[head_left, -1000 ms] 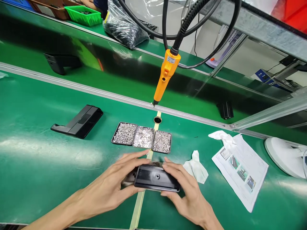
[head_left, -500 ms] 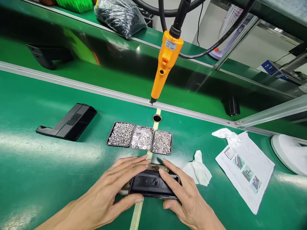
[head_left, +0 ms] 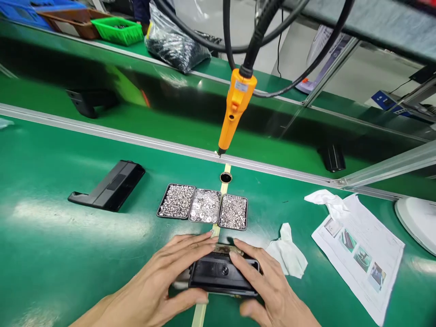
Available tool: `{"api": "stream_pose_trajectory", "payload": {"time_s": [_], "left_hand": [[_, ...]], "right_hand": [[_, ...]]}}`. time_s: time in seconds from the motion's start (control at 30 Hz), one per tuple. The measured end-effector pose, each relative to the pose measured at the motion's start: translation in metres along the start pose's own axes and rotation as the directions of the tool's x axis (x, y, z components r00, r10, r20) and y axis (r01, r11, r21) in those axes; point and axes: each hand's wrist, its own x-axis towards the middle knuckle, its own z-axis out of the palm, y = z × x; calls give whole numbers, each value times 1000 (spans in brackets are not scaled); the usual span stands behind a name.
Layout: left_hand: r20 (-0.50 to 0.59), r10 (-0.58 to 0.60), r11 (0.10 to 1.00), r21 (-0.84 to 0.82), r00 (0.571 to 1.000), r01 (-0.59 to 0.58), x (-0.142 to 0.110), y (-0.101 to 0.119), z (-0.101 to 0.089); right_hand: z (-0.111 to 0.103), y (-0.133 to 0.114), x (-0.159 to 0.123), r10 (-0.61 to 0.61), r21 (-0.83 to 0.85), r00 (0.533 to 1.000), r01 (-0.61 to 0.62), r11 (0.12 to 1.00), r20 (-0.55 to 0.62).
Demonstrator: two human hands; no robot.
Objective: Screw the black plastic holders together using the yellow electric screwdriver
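A black plastic housing (head_left: pixel 221 271) with a round hole sits in a metal holder, whose worn bar (head_left: pixel 226 250) shows along the far side. My left hand (head_left: pixel 163 277) grips the left end, fingers stretched over the far edge and thumb at the near edge. At the right end, my right hand (head_left: pixel 265 281) holds the housing between index finger and thumb side. Just beyond my hands lie three small trays: one of screws (head_left: pixel 176 200), one of washers (head_left: pixel 205 206), one of nuts (head_left: pixel 233 212). Above them hangs an orange electric screwdriver (head_left: pixel 235 109), held by neither hand.
On the left lies another black plastic part (head_left: pixel 109 186). A small round black disc (head_left: pixel 225 177) sits on the yellow tape. To the right are a crumpled white cloth (head_left: pixel 289 254) and a printed sheet (head_left: pixel 357 259). A green basket (head_left: pixel 117 31) and a plastic bag (head_left: pixel 177 41) stand behind the partition.
The view has tilted up slightly, so everything appears lower and a little to the right. Both hands stay on the housing; my right thumb has shifted slightly away from its near edge.
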Motion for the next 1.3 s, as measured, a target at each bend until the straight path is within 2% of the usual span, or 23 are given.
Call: {"api": "stream_pose_trajectory", "payload": {"time_s": [0.07,0.1,0.2,0.27,0.37,0.47,0.6,0.73,0.93,1.07,1.13,1.2,1.3], "left_hand": [[69,-59,997,-42,996,62,4,-6,-13],[62,-98,993,-63,993,102,9,-11,-19],[-125,-162,987,-24,979,161,33,-30,-31],[-192,-124,982,117,973,148,53,-45,-30],[-154,-139,957,234,978,173,78,-59,-19],[-140,-141,956,239,980,172,88,-63,-10],[-152,-125,971,186,980,152,87,-62,-7],[-178,-141,982,100,974,161,82,-61,-10],[-201,-198,980,-15,959,200,80,-58,-11],[-227,-294,944,-224,929,244,80,-57,-14],[-237,-317,913,-339,918,228,78,-49,-20],[-224,-272,913,-369,936,177,73,-33,-28],[-138,-103,960,-273,985,62,61,-2,-36]], "right_hand": [[-5,5,3,7,67,1000,-6,998,-21],[-7,7,7,16,126,999,-10,992,-50],[-11,13,28,165,353,970,-94,931,-177],[-6,18,44,324,507,918,-173,845,-227],[8,30,61,468,648,833,-187,738,-293],[22,43,64,554,700,775,-213,682,-305],[27,56,63,629,734,722,-257,629,-286],[27,60,64,655,741,706,-284,609,-268],[29,60,64,653,729,716,-307,612,-246],[28,62,66,636,715,734,-310,626,-239],[28,62,66,634,710,735,-312,631,-240],[28,62,67,634,706,734,-315,634,-242],[27,60,68,635,702,734,-320,636,-241]]}}
